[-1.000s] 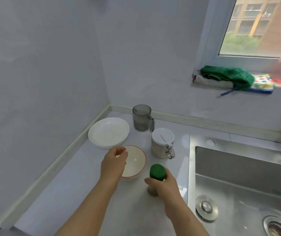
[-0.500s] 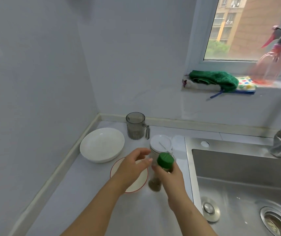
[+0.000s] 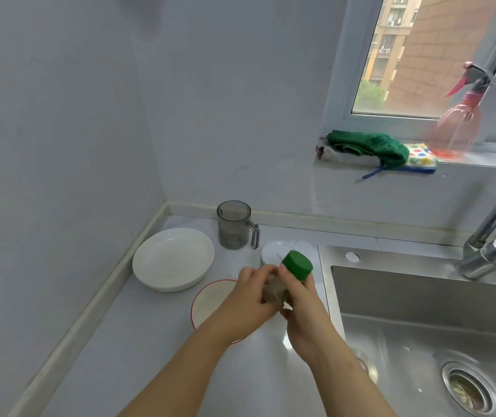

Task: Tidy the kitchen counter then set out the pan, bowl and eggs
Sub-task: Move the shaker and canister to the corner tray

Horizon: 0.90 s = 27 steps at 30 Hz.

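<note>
A spice jar with a green cap (image 3: 297, 268) is held tilted above the counter. My right hand (image 3: 303, 308) grips its body just below the cap, and my left hand (image 3: 249, 296) curls round its lower part. Under my left hand sits a red-rimmed bowl (image 3: 210, 299), partly hidden. A white plate (image 3: 173, 258) lies to its left near the wall. Behind the jar a white-lidded canister (image 3: 272, 251) is mostly covered.
A grey clear measuring jug (image 3: 234, 225) stands at the back. The steel sink (image 3: 421, 335) fills the right side, with a tap (image 3: 493, 251) above it. Cloths (image 3: 370, 145) and a pink spray bottle (image 3: 457, 130) rest on the window sill.
My right hand has lifted the green-capped jar off the counter and tilted it. My left hand left the bowl and took hold of the jar's lower part.
</note>
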Each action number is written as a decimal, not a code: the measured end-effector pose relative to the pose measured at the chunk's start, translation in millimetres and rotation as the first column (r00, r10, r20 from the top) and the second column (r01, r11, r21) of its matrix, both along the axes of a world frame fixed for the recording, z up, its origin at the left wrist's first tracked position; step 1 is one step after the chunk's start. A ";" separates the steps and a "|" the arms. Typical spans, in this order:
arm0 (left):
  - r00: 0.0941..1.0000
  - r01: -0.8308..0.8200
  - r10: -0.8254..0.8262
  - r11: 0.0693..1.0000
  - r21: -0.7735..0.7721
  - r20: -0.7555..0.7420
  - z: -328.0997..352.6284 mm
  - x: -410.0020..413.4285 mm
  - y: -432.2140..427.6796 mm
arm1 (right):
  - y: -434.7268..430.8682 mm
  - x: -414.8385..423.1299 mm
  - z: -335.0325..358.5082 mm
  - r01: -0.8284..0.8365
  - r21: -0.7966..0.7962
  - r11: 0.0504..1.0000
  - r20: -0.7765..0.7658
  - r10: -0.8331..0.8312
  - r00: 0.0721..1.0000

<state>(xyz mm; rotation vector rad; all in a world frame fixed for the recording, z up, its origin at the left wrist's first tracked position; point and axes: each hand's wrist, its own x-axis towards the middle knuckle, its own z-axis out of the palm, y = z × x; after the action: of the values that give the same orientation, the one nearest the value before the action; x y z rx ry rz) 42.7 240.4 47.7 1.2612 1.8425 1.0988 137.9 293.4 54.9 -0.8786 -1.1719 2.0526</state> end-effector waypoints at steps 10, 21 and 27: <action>0.936 -0.273 0.272 0.962 -0.028 0.222 -2.1 -23.6 -1.2 | 37.4 2.4 -17.4 0.384 0.213 0.898 0.258 -0.431 0.865; 0.708 -0.646 0.604 0.764 -0.010 0.367 -3.2 -46.2 -5.5 | 52.7 -24.1 -57.9 0.130 0.169 0.977 0.534 -0.202 0.821; 0.715 -0.636 0.614 0.770 -0.053 0.334 -6.6 -48.6 0.1 | 51.1 -27.4 -53.4 0.087 0.109 0.990 0.517 -0.132 0.845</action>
<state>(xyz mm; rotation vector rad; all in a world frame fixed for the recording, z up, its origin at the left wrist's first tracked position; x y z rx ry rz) -5.9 240.5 41.1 0.4003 2.0161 1.6248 110.5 344.6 1.5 -1.4914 -1.4320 1.7008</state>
